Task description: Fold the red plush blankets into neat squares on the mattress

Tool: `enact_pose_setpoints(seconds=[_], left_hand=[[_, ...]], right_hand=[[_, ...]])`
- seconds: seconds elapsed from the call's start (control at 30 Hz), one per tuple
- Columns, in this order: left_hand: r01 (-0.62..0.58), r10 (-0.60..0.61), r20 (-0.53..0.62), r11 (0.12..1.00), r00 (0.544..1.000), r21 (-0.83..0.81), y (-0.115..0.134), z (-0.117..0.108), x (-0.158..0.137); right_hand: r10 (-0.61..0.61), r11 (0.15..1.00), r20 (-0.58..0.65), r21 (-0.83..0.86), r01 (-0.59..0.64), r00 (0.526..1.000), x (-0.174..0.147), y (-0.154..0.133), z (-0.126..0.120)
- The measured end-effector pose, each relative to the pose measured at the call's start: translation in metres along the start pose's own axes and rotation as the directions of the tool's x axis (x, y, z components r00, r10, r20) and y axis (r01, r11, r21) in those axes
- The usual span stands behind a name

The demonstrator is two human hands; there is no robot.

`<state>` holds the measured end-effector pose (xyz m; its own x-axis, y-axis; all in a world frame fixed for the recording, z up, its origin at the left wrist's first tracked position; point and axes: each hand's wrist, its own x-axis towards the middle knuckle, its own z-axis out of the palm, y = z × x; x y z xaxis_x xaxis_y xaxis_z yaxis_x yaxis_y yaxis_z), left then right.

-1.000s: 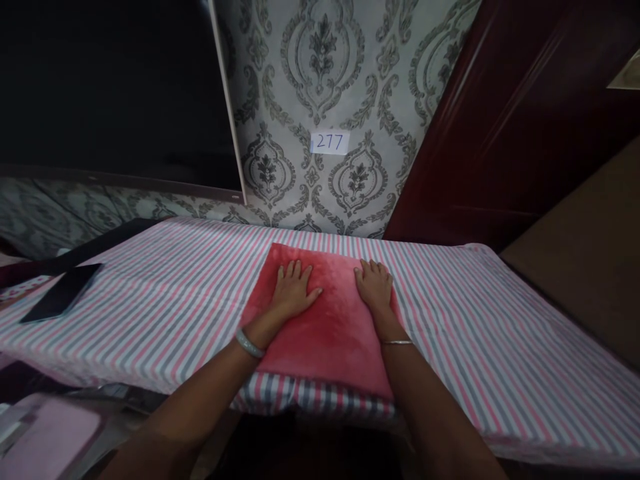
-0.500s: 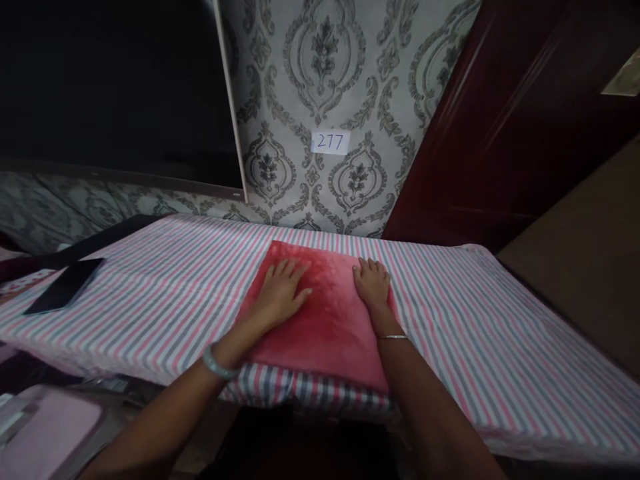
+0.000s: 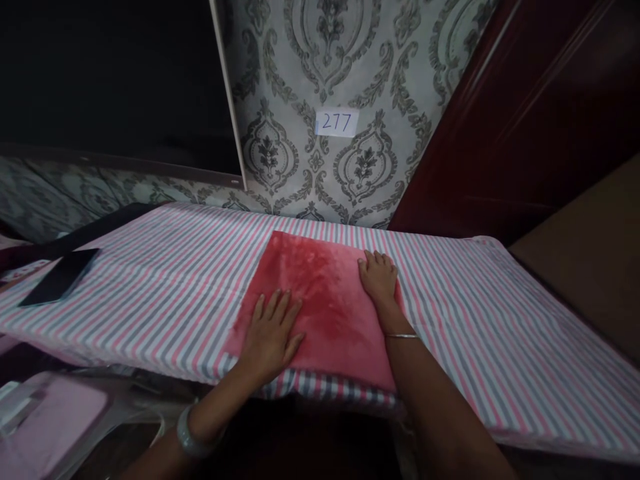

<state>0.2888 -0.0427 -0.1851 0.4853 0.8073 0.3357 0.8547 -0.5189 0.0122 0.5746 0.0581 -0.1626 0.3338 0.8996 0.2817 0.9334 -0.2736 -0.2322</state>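
Note:
A red, plush-looking piece of fabric (image 3: 325, 307) lies flat on the striped tablecloth (image 3: 175, 280), its near edge close to the table's front. Darker and lighter patches show across its pile. My left hand (image 3: 270, 337) rests palm down on its near left part, fingers spread. On its far right part, near the edge, my right hand (image 3: 379, 275) lies flat with the fingers stretched forward. Neither hand grips anything. A pale bangle (image 3: 190, 437) circles my left wrist, and a thin silver bracelet (image 3: 401, 335) is on my right.
A black phone (image 3: 60, 277) lies at the table's left. Behind stands a large dark screen (image 3: 115, 87), with patterned wallpaper beside it bearing a paper label (image 3: 337, 123) reading 277. A dark red panel (image 3: 500, 133) rises at the back right. Below left is a pink object (image 3: 65, 420).
My left hand has slid back toward me, from the fabric's far left to its near left. My right hand stays at the right side. The camera view has shifted slightly.

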Motion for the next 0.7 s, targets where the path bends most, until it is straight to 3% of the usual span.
enact_pose_setpoints(seconds=[0.3,0.7], left_hand=[[0.010,-0.009,0.021,0.999,1.000,-0.030,0.005,-0.002,-0.001],[-0.055,0.054,-0.125,0.998,0.991,-0.003,0.003,0.007,-0.003]], right_hand=[[-0.018,1.000,0.003,-0.017,0.018,1.000,0.002,0.006,0.006],[-0.030,0.999,-0.035,-0.014,0.029,0.999,0.004,0.013,0.014]])
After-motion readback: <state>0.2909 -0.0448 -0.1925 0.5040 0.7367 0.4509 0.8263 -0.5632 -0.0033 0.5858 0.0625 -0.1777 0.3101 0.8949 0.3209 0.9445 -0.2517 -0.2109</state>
